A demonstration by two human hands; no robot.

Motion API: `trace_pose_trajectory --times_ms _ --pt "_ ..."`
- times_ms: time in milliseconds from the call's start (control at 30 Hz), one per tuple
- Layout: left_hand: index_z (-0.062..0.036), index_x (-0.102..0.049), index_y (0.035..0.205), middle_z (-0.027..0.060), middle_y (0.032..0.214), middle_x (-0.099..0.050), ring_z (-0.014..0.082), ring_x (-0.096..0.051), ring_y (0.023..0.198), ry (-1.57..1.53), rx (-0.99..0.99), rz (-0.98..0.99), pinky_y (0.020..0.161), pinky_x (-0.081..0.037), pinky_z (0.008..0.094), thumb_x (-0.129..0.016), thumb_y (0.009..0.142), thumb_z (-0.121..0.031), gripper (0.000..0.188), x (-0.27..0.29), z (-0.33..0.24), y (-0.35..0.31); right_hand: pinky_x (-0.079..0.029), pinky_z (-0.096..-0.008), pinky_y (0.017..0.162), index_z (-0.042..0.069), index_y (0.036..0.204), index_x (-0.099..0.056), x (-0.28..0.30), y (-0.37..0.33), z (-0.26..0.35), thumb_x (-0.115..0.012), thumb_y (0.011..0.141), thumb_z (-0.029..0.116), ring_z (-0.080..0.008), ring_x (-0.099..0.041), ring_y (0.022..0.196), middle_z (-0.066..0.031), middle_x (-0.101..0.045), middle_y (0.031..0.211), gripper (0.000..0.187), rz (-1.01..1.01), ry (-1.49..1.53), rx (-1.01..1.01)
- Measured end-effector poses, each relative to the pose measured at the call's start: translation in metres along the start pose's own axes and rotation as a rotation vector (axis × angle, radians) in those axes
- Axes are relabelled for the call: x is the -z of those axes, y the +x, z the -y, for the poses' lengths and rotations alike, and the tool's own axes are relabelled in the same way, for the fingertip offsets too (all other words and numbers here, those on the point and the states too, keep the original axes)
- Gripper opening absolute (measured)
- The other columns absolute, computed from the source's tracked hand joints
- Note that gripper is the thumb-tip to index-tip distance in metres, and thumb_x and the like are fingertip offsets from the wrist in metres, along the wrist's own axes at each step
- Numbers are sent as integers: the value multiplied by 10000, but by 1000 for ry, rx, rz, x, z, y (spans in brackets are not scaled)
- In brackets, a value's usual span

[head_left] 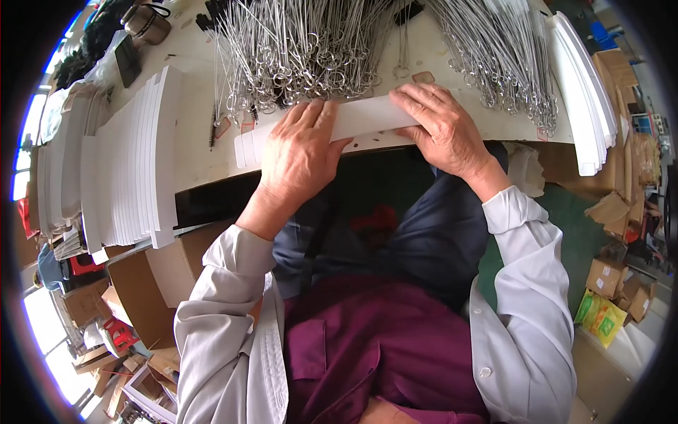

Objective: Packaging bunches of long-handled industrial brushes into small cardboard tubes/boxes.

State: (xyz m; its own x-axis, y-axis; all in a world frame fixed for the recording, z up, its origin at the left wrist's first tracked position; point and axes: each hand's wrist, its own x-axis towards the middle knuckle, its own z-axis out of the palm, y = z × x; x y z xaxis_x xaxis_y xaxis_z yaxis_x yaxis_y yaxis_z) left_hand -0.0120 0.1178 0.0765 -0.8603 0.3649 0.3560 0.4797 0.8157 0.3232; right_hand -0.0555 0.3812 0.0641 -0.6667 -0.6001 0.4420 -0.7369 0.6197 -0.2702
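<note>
A long, narrow white paper box (367,119) lies along the front edge of the table, tilted slightly up to the right. My left hand (300,152) grips it near its left end, fingers over the top and thumb at the near side. At the right end, my right hand (445,131) pinches it between thumb and fingers. Whatever is inside the box is hidden. Just beyond it lies a big pile of thin wire brushes (304,53) with looped ends toward me. A second bundle of such brushes (494,60) rests to the right.
White flat boxes (131,159) are stacked at the left of the table, with more white boxes (583,92) at its right edge. A metal flask (147,25) stands far left. Below the table's left side is an open cardboard carton (145,297); cartons (606,277) also sit at right.
</note>
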Motion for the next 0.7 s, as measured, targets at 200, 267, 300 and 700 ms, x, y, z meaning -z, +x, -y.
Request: trace_pose_trajectory --times_ms 200,267,300,700 --pt "40 -586 1347 253 1342 -622 438 -584 1242 28 -39 -92 1060 -465 516 -770 874 -289 605 -12 2 -15 -445 -425 1116 33 1342 -620 7 -8 8 -775 852 205 -331 -557 1276 -136 -616 1364 542 78 6 -21" --pt "54 -563 1364 258 1357 -604 434 -569 1254 65 -40 -56 1085 -441 521 -763 872 -329 655 -12 -4 -30 -377 -452 1179 21 1422 -552 7 -16 18 -772 854 289 -348 -489 1367 -168 -548 1453 665 145 0 -31" --pt "69 -540 1381 262 1373 -587 431 -553 1266 96 -40 -20 1111 -416 527 -757 871 -369 707 -15 -9 -36 -340 -473 1207 17 1471 -510 6 -23 25 -781 840 325 -362 -452 1412 -185 -508 1499 753 186 -17 -37" --pt "26 -471 1475 239 1510 -499 410 -467 1407 334 55 28 1201 -348 514 -647 811 -67 693 2 35 -79 -299 -469 1232 -23 1510 -423 -3 -30 11 -747 898 317 -333 -417 1454 -179 -454 1558 771 126 -245 -104"
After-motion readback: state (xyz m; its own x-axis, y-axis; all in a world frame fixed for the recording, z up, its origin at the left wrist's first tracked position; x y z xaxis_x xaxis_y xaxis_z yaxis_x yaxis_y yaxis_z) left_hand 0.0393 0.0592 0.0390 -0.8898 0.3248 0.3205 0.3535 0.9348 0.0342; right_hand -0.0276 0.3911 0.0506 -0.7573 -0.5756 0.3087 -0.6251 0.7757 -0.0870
